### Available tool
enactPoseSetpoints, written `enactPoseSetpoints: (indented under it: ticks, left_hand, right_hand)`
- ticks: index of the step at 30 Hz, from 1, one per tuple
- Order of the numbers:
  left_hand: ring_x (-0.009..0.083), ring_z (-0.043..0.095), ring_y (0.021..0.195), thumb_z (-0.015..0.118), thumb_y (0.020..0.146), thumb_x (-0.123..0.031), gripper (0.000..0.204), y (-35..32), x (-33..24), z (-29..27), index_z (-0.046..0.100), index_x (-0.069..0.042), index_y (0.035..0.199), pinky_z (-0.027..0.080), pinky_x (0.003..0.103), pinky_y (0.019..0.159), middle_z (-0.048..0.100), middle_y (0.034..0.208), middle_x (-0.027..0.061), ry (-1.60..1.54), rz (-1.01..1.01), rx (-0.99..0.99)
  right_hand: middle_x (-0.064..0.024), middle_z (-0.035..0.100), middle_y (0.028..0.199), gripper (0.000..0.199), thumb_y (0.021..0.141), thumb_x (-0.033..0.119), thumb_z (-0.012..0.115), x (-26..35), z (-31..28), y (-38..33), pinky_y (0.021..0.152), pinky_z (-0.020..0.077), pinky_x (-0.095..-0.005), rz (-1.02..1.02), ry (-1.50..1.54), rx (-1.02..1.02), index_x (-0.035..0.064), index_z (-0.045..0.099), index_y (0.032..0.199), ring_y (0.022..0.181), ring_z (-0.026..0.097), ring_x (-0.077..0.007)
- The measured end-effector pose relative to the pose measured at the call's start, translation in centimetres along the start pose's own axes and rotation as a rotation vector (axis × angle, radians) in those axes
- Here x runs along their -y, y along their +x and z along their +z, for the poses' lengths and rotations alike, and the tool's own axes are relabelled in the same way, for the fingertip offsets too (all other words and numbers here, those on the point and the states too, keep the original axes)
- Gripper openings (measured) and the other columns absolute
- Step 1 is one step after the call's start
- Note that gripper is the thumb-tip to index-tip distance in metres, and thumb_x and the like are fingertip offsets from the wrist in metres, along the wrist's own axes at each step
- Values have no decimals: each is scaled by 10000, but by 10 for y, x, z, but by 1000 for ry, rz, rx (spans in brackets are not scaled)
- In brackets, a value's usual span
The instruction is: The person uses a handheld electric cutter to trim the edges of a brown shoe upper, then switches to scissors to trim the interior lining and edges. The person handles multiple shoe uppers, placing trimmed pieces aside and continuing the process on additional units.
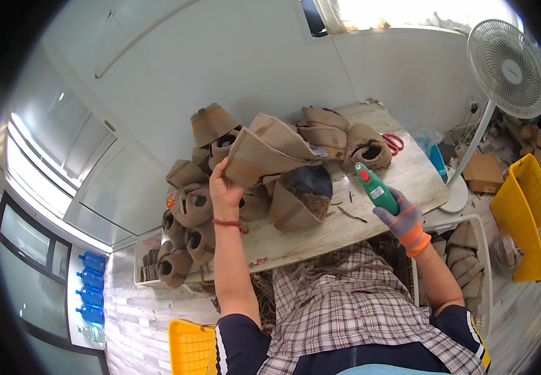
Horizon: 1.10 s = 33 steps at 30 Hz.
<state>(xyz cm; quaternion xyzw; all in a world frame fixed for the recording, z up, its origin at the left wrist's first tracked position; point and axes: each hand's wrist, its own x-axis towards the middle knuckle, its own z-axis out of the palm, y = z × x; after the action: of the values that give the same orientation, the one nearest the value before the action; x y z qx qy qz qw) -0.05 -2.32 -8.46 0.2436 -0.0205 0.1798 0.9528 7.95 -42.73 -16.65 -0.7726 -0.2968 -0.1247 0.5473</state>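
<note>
My bare left hand, a red bead bracelet at its wrist, grips the edge of a brown felt-like cone-shaped piece and holds it up over the table. In a grey and orange glove, my right hand is closed round a green handheld power tool with a red button. The tool points up and left, apart from the felt piece. Just below the raised piece, another brown cone with a dark inside lies on the table. Rolled brown felt pieces are heaped by my left hand.
Red-handled scissors lie on the worn wooden table beside a rolled piece. A white crate of felt pieces stands right, near a yellow crate and a standing fan. Another yellow basket is at lower left.
</note>
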Motion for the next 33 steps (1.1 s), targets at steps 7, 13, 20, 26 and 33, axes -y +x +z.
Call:
enactPoseSetpoints:
  ticks: [7, 13, 20, 26, 33]
  left_hand:
    - [325, 504, 1156, 502, 923, -205, 411, -42, 9, -4, 447, 52, 1240, 410, 472, 988, 513, 1253, 199, -146, -55, 44]
    - [326, 505, 1155, 505, 923, -216, 415, -53, 23, -5, 451, 50, 1237, 408, 468, 989, 514, 1254, 198, -145, -99, -11]
    - [324, 509, 1147, 532, 906, -217, 412, -52, 39, -11, 476, 44, 1221, 397, 470, 993, 522, 1249, 185, -141, -164, -63]
    - [313, 496, 1159, 542, 894, -179, 397, -60, 64, 6, 478, 23, 1230, 386, 471, 998, 523, 1254, 166, -65, -101, -103]
    - [295, 477, 1182, 544, 873, -87, 413, -73, 85, 14, 454, 7, 1265, 372, 454, 1016, 500, 1288, 143, 54, 0, -28]
  right_hand:
    - [-111, 610, 695, 670, 608, 359, 798, 22, -11, 6, 575, 463, -361, -459, -412, -3, 13, 567, 1134, 594, 583, -282]
    - [-73, 552, 616, 685, 593, 364, 806, 16, -23, -3, 529, 428, -348, -575, -511, 5, 2, 570, 1124, 525, 527, -246]
    - [-66, 555, 611, 671, 596, 377, 805, 22, -28, -4, 519, 432, -340, -632, -483, 23, 25, 583, 1123, 501, 516, -240]
    - [-80, 596, 648, 659, 600, 375, 806, 24, -20, -6, 503, 445, -338, -597, -384, 14, 22, 593, 1114, 505, 533, -249]
    - [-131, 628, 705, 631, 613, 357, 804, 36, -11, -8, 551, 488, -349, -409, -249, 49, 2, 599, 1094, 591, 609, -284]
